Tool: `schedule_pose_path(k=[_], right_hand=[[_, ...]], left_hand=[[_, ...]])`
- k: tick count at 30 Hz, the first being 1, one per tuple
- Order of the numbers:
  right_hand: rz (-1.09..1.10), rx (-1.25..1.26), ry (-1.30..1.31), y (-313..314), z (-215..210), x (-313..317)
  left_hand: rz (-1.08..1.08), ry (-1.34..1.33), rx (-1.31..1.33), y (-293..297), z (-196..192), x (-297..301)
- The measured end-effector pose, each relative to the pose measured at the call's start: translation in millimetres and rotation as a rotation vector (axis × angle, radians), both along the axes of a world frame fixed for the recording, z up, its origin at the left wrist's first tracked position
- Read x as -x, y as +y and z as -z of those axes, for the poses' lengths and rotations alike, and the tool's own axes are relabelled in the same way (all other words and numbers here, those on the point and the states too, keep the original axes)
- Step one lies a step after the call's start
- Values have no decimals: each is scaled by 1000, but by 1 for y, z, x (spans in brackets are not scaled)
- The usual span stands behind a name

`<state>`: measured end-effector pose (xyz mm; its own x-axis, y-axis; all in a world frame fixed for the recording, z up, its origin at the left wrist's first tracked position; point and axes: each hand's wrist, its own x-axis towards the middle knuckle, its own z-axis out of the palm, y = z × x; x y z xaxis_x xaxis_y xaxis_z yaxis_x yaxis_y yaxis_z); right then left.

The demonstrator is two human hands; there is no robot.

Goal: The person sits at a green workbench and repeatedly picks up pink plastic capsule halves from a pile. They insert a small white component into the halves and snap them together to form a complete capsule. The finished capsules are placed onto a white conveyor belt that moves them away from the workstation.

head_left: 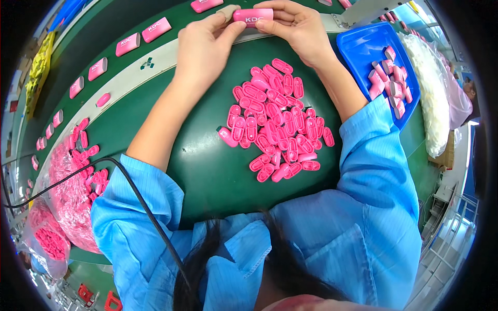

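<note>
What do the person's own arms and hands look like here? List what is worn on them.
Both arms wear loose light-blue sleeves with fine stripes, pushed up so the forearms are bare. The left hand has a beige wrap on one fingertip; the right hand is bare, with no glove. No rings or watch can be seen. A black cable crosses the left sleeve.

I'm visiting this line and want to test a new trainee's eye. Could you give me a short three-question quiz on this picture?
1. True or false: the left hand and right hand hold the pink oblong case together.
2. What lies heaped on the green table between the forearms?
3. The blue tray sits on the person's: A) left B) right

Key: 1 true. 2 The pile of small pink oval parts. 3 B.
</note>
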<state>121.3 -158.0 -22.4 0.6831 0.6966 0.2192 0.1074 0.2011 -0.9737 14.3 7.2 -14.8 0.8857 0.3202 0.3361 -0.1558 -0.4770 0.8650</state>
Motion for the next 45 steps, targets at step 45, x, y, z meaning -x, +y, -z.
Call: schedule_pose_path(k=[45], right_hand=[[-47,-28,166,-6,8,-6]], left_hand=[[228,123,499,10,10,-18]])
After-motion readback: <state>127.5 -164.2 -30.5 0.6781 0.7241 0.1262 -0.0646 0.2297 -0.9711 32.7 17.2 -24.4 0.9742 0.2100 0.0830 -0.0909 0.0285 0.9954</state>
